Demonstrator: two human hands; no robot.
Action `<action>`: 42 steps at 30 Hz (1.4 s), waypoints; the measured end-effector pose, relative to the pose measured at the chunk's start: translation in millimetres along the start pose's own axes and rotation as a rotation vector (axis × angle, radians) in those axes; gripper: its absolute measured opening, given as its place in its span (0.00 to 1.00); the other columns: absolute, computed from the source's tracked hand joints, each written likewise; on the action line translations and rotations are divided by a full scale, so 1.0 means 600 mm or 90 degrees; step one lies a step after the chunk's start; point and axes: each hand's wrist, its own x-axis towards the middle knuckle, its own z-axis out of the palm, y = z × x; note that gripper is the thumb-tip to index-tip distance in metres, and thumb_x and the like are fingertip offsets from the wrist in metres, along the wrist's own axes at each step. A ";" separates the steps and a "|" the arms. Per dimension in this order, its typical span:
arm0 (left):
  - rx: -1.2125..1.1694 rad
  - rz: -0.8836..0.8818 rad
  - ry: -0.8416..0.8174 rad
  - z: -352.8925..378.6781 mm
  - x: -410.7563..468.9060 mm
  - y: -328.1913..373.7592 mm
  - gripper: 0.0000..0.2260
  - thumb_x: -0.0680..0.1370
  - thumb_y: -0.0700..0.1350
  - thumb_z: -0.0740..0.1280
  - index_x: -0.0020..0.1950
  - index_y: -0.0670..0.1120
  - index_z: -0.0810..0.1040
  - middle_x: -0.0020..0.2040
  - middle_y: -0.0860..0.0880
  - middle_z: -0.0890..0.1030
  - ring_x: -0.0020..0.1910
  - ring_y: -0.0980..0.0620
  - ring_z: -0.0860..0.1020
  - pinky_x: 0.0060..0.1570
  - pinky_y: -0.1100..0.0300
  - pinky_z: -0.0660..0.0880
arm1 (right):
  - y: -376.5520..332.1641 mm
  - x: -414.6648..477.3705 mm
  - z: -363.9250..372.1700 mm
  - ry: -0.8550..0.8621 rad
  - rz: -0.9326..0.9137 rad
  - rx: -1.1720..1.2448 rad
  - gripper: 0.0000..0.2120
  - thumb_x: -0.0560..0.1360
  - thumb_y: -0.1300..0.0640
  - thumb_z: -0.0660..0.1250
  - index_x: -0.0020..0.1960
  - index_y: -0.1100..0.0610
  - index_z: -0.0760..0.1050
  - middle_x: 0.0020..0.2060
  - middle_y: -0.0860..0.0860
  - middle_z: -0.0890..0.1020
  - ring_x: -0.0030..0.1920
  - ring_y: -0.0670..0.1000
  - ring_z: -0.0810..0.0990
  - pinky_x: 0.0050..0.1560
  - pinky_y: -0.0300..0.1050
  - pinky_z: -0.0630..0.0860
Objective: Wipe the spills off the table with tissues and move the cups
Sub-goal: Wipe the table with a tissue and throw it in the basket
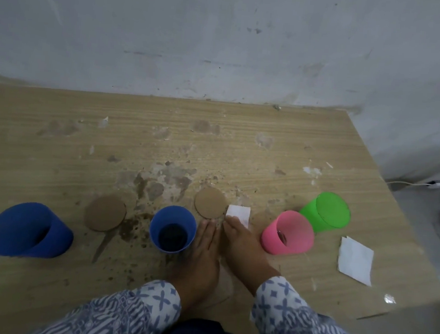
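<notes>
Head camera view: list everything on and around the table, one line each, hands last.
blue cups: 2, blue, left and centre front
pink cup: 1, pink, right of the hands
green cup: 1, green, behind the pink one
cardboard discs: 2, brown, flanking the centre cup
tissues: 2, white, one far right, one under right fingertips
spill: 1, dark brown, between disc and centre cup
table: 1, light wood
hands: 2, flat on the table, centre front

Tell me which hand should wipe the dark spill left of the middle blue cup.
Probably the right hand: it already rests on a tissue. The left hand lies flat beside the blue cup, nearer the spill, but has no tissue.
</notes>
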 end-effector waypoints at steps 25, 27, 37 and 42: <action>0.203 0.044 0.085 0.055 0.010 -0.031 0.24 0.75 0.48 0.55 0.68 0.40 0.72 0.69 0.46 0.73 0.68 0.46 0.71 0.63 0.48 0.65 | 0.015 0.056 0.018 0.132 0.040 -0.038 0.08 0.71 0.64 0.66 0.49 0.59 0.78 0.46 0.56 0.82 0.47 0.56 0.79 0.53 0.48 0.74; 0.190 0.054 0.106 0.058 0.011 -0.032 0.23 0.77 0.47 0.53 0.70 0.40 0.69 0.70 0.47 0.69 0.70 0.47 0.68 0.67 0.50 0.64 | 0.010 0.044 0.018 0.101 0.038 -0.050 0.07 0.72 0.63 0.64 0.49 0.58 0.78 0.47 0.55 0.81 0.48 0.56 0.77 0.51 0.48 0.73; 0.204 0.080 0.195 0.077 0.016 -0.042 0.23 0.80 0.48 0.50 0.73 0.40 0.63 0.73 0.45 0.65 0.75 0.45 0.53 0.71 0.50 0.62 | 0.020 0.059 0.019 0.170 0.100 0.024 0.10 0.73 0.65 0.63 0.54 0.62 0.76 0.52 0.58 0.79 0.53 0.58 0.75 0.58 0.50 0.71; 0.210 0.085 0.197 0.073 0.013 -0.042 0.26 0.77 0.49 0.53 0.74 0.40 0.59 0.73 0.45 0.66 0.73 0.47 0.57 0.72 0.49 0.59 | 0.008 0.032 0.026 0.075 0.079 -0.105 0.12 0.75 0.64 0.58 0.58 0.60 0.72 0.56 0.57 0.75 0.57 0.57 0.72 0.57 0.51 0.68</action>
